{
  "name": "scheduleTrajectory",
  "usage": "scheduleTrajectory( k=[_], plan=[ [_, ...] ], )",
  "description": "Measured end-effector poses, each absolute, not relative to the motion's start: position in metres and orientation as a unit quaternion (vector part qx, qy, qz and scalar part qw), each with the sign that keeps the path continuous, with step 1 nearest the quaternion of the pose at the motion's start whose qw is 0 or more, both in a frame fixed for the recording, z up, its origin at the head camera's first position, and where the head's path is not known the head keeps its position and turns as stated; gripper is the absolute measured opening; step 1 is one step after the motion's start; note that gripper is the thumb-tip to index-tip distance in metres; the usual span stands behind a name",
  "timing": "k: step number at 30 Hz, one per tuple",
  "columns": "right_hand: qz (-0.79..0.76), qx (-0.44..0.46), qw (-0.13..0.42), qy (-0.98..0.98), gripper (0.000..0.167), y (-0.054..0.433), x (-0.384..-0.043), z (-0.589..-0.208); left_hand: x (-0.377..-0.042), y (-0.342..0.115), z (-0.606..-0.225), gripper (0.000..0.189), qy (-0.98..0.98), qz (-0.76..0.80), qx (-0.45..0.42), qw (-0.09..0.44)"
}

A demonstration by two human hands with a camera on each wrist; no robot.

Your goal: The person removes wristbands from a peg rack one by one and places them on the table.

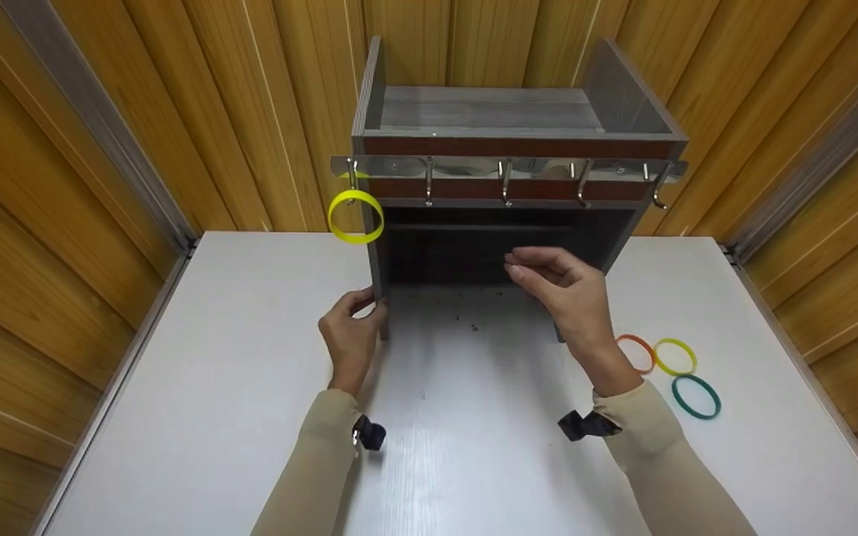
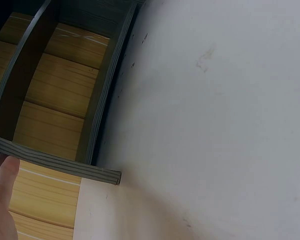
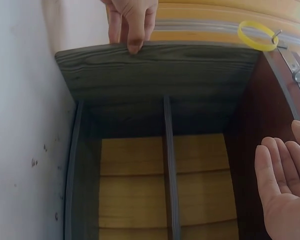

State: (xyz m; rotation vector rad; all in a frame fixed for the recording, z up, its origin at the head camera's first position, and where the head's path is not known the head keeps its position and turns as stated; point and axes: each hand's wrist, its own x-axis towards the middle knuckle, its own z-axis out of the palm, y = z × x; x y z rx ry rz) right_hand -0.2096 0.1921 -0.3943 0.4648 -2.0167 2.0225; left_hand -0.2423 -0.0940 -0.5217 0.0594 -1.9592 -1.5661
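My left hand (image 1: 351, 335) grips the front edge of the left side panel of a grey wooden shelf (image 1: 488, 112). In the right wrist view its thumb lies on the panel's (image 3: 155, 70) inner face, the fingers outside. Across the shelf's front runs a metal hook strip (image 1: 466, 167) with several hooks. On its leftmost hook hangs a yellow silicone wristband (image 1: 355, 238). My right hand (image 1: 570, 298) hovers before the shelf's right half, below the hooks, holding nothing. Its fingers (image 3: 285, 170) are extended and slightly bent, palm showing in the right wrist view.
An orange wristband (image 1: 652, 356), a second yellow wristband (image 1: 695, 360) and a teal wristband (image 1: 686, 408) lie on the white table (image 1: 176, 417), right of my right forearm. Behind the shelf stands a wood-patterned wall (image 1: 295, 112). Small dark specks mark the table under the shelf.
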Motion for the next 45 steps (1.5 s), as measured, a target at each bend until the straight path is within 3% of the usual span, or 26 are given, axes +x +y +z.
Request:
scheduleTrajectory(
  k=[45],
  plan=[
    [0.752, 0.204, 0.068, -0.623, 0.020, 0.087, -0.243, -0.377, -0.243, -0.095, -0.523, 0.017, -0.737, -0.606, 0.028, 0.298]
  ],
)
